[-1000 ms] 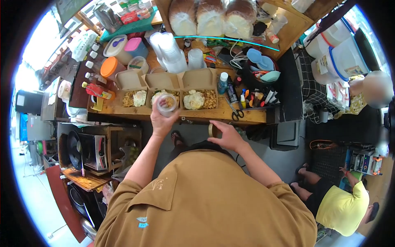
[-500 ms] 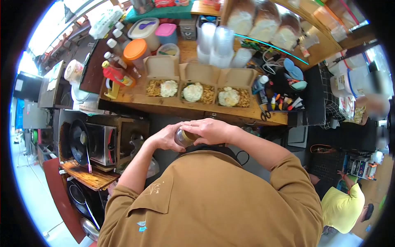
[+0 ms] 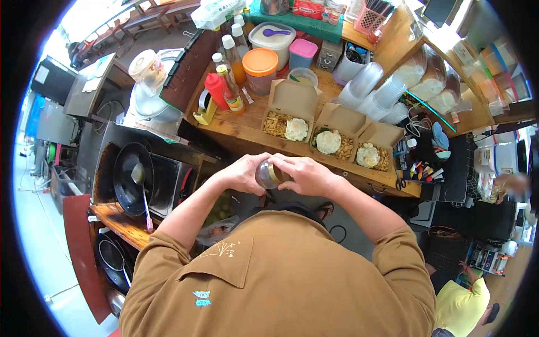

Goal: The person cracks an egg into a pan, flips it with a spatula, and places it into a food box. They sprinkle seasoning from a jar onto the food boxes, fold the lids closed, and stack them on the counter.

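Between my two hands, in front of my chest, is a clear jar (image 3: pixel 265 174) with a gold-coloured lid. My left hand (image 3: pixel 245 172) wraps round the glass body. My right hand (image 3: pixel 306 175) grips the lid end, its fingers curled over it. What the jar contains is hard to make out. Just beyond my hands, three open cardboard takeaway boxes stand in a row along the counter's front edge: the left box (image 3: pixel 294 96), the middle box (image 3: pixel 338 118) and the right box (image 3: pixel 381 134). Each holds chopped brownish food and a fried egg.
Sauce bottles (image 3: pixel 227 90) and an orange-lidded tub (image 3: pixel 260 64) crowd the counter's left. Stacked plastic cups (image 3: pixel 362 81) stand behind the boxes. Scissors (image 3: pixel 400 181) hang at the right. A wok (image 3: pixel 133 180) sits on the stove at left. A person in yellow (image 3: pixel 463 306) is at lower right.
My view has turned leftward, so the counter and boxes appear further right. Both hands still hold the jar, which is now slightly higher in the picture.
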Demonstrator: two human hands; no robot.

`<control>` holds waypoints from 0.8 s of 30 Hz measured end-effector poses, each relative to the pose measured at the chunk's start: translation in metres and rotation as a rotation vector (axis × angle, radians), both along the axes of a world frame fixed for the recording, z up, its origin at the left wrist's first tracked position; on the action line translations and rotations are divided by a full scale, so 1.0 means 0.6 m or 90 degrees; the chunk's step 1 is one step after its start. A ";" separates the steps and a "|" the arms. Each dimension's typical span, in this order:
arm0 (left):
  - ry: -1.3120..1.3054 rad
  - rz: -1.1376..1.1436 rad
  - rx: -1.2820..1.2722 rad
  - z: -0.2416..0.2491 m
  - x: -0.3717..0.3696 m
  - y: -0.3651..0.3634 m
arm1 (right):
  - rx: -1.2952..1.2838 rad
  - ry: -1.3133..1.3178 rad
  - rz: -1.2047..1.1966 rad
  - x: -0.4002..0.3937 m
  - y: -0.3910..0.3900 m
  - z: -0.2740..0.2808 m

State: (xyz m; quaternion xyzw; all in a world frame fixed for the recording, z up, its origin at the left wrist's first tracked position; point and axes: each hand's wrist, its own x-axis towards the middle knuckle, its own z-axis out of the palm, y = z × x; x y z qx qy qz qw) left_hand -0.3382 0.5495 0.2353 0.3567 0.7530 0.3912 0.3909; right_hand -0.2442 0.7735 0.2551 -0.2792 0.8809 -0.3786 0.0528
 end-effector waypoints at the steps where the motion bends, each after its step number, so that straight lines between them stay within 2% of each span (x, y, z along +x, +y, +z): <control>1: -0.043 -0.045 -0.003 0.000 -0.011 -0.005 | 0.003 0.035 0.033 -0.005 -0.002 0.003; 4: -0.118 -0.118 0.058 0.007 -0.031 -0.009 | 0.069 0.026 0.097 -0.014 -0.012 0.030; 6: -0.318 -0.255 -0.012 0.011 -0.049 -0.012 | 0.113 0.019 0.134 -0.023 -0.015 0.043; 8: -0.314 -0.285 0.031 -0.004 -0.059 -0.018 | 0.048 0.178 0.267 -0.032 -0.024 0.040; 9: -0.334 -0.320 0.007 -0.002 -0.063 -0.018 | 0.102 0.272 0.290 -0.033 -0.026 0.041; 11: -0.329 -0.362 -0.004 -0.012 -0.067 -0.021 | 0.110 0.270 0.281 -0.033 -0.029 0.043; 13: -0.314 -0.331 0.014 -0.009 -0.065 -0.019 | 0.118 0.267 0.274 -0.030 -0.031 0.044; 14: -0.298 -0.296 0.030 -0.007 -0.064 -0.019 | 0.115 0.193 0.199 -0.024 -0.032 0.040; 15: -0.202 -0.255 0.055 -0.002 -0.063 -0.019 | 0.110 0.119 0.124 -0.017 -0.033 0.034; 16: -0.189 -0.172 0.060 0.001 -0.056 -0.018 | 0.105 0.044 0.050 -0.013 -0.035 0.027; 18: -0.069 -0.114 -0.085 0.024 -0.053 -0.014 | 0.077 0.039 -0.004 -0.010 -0.043 0.008; 20: -0.036 -0.090 -0.040 0.002 -0.047 -0.015 | 0.017 -0.043 -0.115 -0.008 -0.052 -0.002; 21: 0.040 -0.062 -0.010 -0.005 -0.043 -0.012 | -0.001 -0.086 -0.163 -0.007 -0.059 0.000; 22: 0.114 -0.035 0.020 -0.010 -0.041 -0.011 | -0.002 -0.088 -0.165 -0.009 -0.061 -0.008; 24: 0.128 -0.019 0.009 -0.007 -0.036 -0.007 | -0.042 -0.015 -0.226 -0.011 -0.063 -0.022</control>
